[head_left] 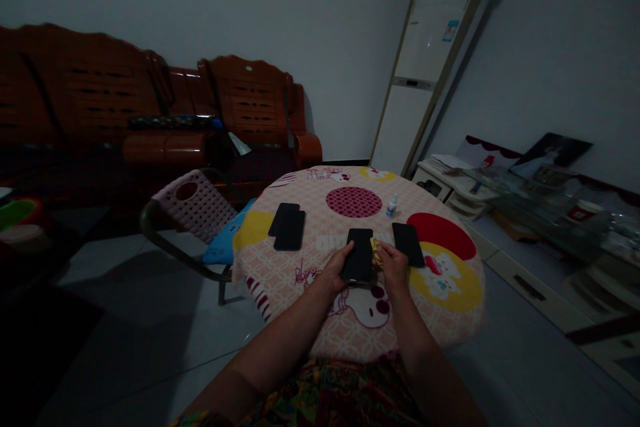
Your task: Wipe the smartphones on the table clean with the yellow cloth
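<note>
My left hand (339,268) grips a black smartphone (359,255) by its left edge, above the near part of the round table. In my right hand (393,263) is a small yellow cloth (375,252) with dark marks, pinched against the phone's right edge. Another black smartphone (409,244) lies on the table just right of my right hand. Two more dark phones lie to the left; the front phone (290,230) overlaps the rear phone (283,212). A small white bottle (392,205) with a blue label stands upright beyond my right hand.
A patterned cloth (320,203) covers the table. At its left stands a woven chair (197,207) with a blue cushion (227,237). Wooden seats (250,107) line the back wall. To the right are a tall air conditioner (425,47) and a glass-topped cabinet (540,203).
</note>
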`<state>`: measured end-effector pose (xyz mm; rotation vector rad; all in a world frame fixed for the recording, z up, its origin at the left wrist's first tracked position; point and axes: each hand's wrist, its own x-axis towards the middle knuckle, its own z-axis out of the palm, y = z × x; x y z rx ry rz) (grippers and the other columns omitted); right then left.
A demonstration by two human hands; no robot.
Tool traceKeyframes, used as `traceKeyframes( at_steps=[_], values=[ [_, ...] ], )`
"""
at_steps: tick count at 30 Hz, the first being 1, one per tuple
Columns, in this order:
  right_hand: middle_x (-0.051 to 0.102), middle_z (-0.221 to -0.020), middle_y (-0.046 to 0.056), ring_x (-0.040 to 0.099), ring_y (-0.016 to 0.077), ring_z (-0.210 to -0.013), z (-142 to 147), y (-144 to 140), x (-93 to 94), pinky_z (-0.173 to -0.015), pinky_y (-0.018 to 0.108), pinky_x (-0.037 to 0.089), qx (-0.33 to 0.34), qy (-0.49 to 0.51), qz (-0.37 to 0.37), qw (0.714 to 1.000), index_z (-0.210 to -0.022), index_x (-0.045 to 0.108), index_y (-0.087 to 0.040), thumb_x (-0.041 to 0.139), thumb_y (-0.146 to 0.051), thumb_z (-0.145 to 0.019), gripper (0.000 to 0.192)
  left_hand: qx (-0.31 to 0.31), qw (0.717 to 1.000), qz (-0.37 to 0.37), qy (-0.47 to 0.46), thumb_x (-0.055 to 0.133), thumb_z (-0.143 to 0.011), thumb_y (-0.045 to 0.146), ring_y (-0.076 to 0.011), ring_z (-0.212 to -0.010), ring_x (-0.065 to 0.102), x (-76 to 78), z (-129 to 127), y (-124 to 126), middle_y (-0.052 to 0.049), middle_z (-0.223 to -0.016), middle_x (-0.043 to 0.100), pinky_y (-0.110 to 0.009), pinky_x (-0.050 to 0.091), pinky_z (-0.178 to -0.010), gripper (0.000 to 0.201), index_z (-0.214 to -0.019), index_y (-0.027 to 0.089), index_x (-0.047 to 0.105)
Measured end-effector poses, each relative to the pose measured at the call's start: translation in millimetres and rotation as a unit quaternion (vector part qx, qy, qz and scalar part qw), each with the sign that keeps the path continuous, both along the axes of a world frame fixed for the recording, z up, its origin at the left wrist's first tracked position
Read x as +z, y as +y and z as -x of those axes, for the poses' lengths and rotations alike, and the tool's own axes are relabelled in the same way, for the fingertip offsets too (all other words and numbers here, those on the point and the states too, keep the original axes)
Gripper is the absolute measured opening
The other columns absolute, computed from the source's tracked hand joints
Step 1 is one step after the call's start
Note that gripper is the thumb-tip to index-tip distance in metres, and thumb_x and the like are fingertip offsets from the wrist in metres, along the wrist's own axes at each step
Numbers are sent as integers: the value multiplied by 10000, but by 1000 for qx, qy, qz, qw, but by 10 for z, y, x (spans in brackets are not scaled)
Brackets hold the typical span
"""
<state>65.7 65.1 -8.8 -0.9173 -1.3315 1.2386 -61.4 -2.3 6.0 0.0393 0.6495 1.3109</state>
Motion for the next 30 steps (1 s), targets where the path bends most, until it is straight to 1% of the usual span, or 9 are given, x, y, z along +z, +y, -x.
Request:
traceKeyframes(
  at_steps=[4, 6, 8, 10, 16, 20, 24, 28, 30],
  values=[
    [694, -689, 25, 605, 135, -552, -46, -27, -32, -511, 230, 474, 40, 23, 39, 998, -853, 752, -150, 721, -397, -635, 330, -3, 1000, -17, 5, 419, -946, 448, -227, -668, 696, -27, 30, 13, -170, -862, 717, -346, 555, -656, 503, -1192, 35, 568],
    [685, -664, 18, 611, 140, -550, -77, -47, -41, -523, 236, 481, 57, 32, 39, 997, -853, 747, -150, 718, -400, -645, 326, 0, 999, -41, -6, 349, -941, 547, -234, -672, 692, -42, 47, 18, -178, -859, 714, -354, 551, -657, 615, -1172, 28, 582],
    [698, -691, 26, 626, 148, -568, -99, -49, -55, -552, 251, 500, 50, 44, 42, 997, -866, 740, -151, 709, -409, -662, 331, 1, 997, -67, -24, 279, -913, 646, -249, -701, 689, -48, 57, 13, -197, -881, 706, -365, 547, -664, 745, -1160, 15, 590],
    [717, -750, 41, 640, 156, -607, -112, -32, -77, -588, 265, 515, 24, 48, 40, 998, -877, 735, -151, 699, -412, -672, 334, 3, 996, -85, -40, 255, -901, 672, -260, -741, 686, -41, 57, -1, -211, -921, 697, -377, 543, -680, 787, -1169, 10, 586],
    [731, -796, 43, 653, 183, -692, -137, -8, -93, -619, 273, 517, -35, 2, 7, 999, -866, 746, -152, 672, -405, -678, 324, 0, 995, -81, -50, 365, -897, 613, -257, -751, 670, -25, 29, -33, -153, -860, 685, -445, 536, -709, 620, -1116, 82, 599],
    [736, -836, 54, 659, 204, -766, -152, -52, -52, -684, 295, 518, -57, -51, -48, 996, -876, 753, -159, 637, -398, -716, 310, -17, 997, -73, -27, 416, -886, 603, -221, -658, 642, -35, 15, -27, -133, -796, 664, -359, 529, -593, 567, -983, 81, 615],
    [731, -893, 56, 655, 208, -821, -147, -64, -74, -737, 310, 512, -61, -79, -101, 990, -900, 747, -170, 601, -390, -756, 301, -14, 993, -108, -39, 492, -879, 555, -129, -530, 558, -35, -2, -11, -78, -738, 624, -218, 423, -439, 456, -888, 112, 600],
    [719, -927, 49, 648, 196, -864, -132, -61, -63, -796, 313, 505, -68, -108, -159, 979, -924, 738, -186, 569, -374, -799, 282, 28, 994, -101, 18, 639, -830, 385, -69, -458, 482, -22, -28, -2, -17, -705, 586, -158, 333, -377, 294, -982, 135, 610],
    [714, -934, 50, 644, 195, -886, -113, -72, -11, -823, 320, 502, -74, -121, -191, 971, -939, 733, -192, 547, -355, -822, 274, 42, 993, -93, 53, 693, -781, 324, -63, -444, 473, -5, -48, -9, 10, -706, 581, -157, 322, -373, 373, -1113, 180, 603]
  ],
)
